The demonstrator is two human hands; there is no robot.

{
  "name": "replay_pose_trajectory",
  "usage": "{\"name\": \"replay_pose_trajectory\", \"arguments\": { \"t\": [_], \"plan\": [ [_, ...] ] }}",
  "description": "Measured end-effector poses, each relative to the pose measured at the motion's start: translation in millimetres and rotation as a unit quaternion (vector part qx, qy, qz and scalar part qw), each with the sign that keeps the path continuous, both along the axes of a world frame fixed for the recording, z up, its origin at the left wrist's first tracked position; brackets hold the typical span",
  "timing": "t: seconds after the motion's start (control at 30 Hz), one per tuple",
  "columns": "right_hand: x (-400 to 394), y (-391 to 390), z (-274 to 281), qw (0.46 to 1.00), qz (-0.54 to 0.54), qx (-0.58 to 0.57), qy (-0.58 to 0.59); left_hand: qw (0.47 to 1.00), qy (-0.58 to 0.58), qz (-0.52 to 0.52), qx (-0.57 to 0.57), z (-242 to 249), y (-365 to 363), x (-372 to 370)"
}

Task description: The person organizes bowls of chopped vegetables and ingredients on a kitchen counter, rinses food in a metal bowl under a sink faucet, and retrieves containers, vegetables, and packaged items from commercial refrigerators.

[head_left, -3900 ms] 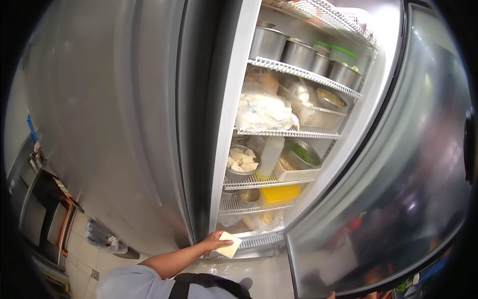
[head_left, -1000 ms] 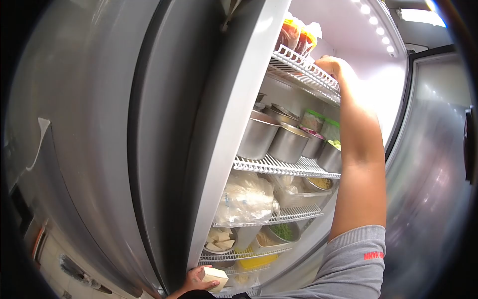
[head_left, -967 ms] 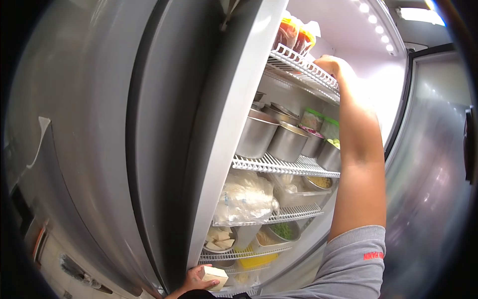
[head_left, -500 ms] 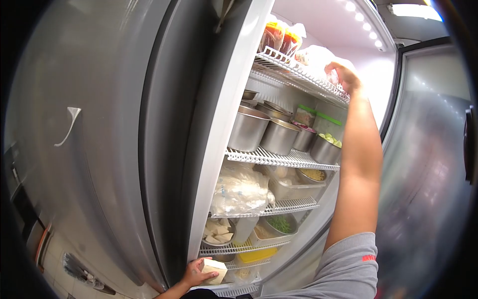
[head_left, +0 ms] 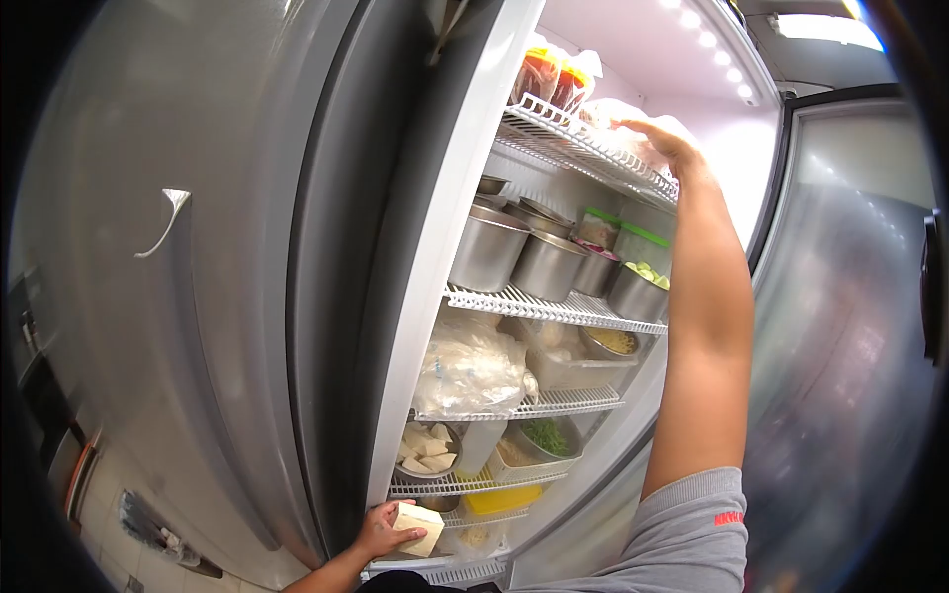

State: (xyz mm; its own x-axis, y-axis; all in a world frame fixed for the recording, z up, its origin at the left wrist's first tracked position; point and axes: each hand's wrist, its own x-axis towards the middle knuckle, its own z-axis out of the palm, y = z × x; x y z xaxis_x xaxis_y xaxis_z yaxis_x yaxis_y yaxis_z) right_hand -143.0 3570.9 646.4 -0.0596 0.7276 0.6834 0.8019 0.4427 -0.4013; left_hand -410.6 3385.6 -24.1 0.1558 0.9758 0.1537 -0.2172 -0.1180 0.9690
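Low at the fridge's left side, my left hand (head_left: 379, 534) is closed around a pale cream-coloured block (head_left: 419, 529) with flat sides and square edges. My right arm is raised high, and my right hand (head_left: 672, 141) lies over white plastic bags (head_left: 633, 143) on the top shelf. Its index finger stretches out to the left across them; glare washes out the rest of the fingers. Left of these bags stand wrapped tubs of dark red food (head_left: 570, 89) with orange-yellow tops.
Wire shelves hold steel pots (head_left: 547, 265), green-lidded containers (head_left: 643, 237), a large plastic bag (head_left: 473, 366), a bowl of pale chunks (head_left: 430, 450) and a yellow container (head_left: 502, 499). The open fridge door (head_left: 850, 296) stands at right; a closed steel door (head_left: 188, 326) fills the left.
My right hand has moved slightly left over the bags, its fingers extending from a more curled shape. My left hand keeps hold of the block. The view has shifted slightly.
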Motion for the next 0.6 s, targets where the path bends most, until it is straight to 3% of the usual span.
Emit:
{"name": "replay_pose_trajectory", "arguments": {
  "t": [0.03,0.13,0.23,0.27,0.3,0.43,0.6],
  "plan": [
    [5,6,-1,0.999,0.026,0.02,0.026,1.0,0.003,-0.002,0.008,-1,1,-1],
    [-10,-13,-3,0.996,-0.089,0.012,-0.003,1.0,0.006,-0.009,0.026,-7,5,0],
    [-3,31,-1,0.969,-0.159,0.19,0.013,1.0,-0.009,-0.025,0.009,-9,7,-1],
    [3,46,0,0.94,-0.175,0.293,-0.024,1.0,-0.002,-0.022,0.016,-6,6,-1],
    [25,80,21,0.885,-0.221,0.368,-0.181,0.999,-0.007,-0.024,0.026,-8,7,-2],
    [23,61,-15,0.92,-0.215,0.302,-0.126,0.997,-0.05,-0.051,-0.041,1,6,-3],
    [31,40,-50,0.929,-0.188,0.296,-0.114,0.997,-0.047,-0.056,-0.032,1,8,-2]
  ]
}}
